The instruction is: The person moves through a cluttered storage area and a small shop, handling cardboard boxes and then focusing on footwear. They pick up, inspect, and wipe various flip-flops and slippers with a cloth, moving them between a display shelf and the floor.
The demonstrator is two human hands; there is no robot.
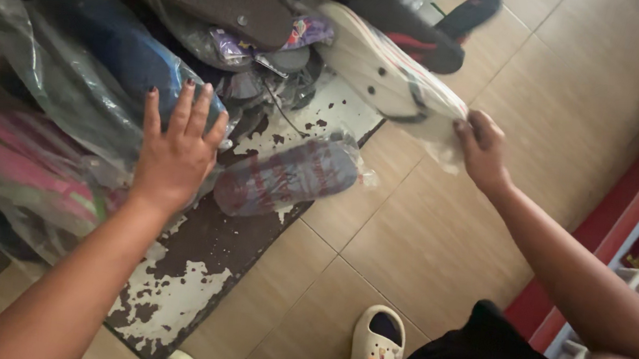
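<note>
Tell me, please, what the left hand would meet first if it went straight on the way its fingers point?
Probably the bagged blue slipper: the left hand points up at it, fingertips already at its plastic wrap, though depth is unclear.

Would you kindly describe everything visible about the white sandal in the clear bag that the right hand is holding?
The white sandal is a flat, pale flip-flop seen from its underside, with thin stripes along the edge, dark round strap plugs and a dark strap showing at one side. It looks like foam or rubber and sits inside a thin clear plastic bag. It lies tilted, lifted above the tiled floor. The right hand pinches the bag at its lower end; its far end reaches the pile of dark sandals.
</note>
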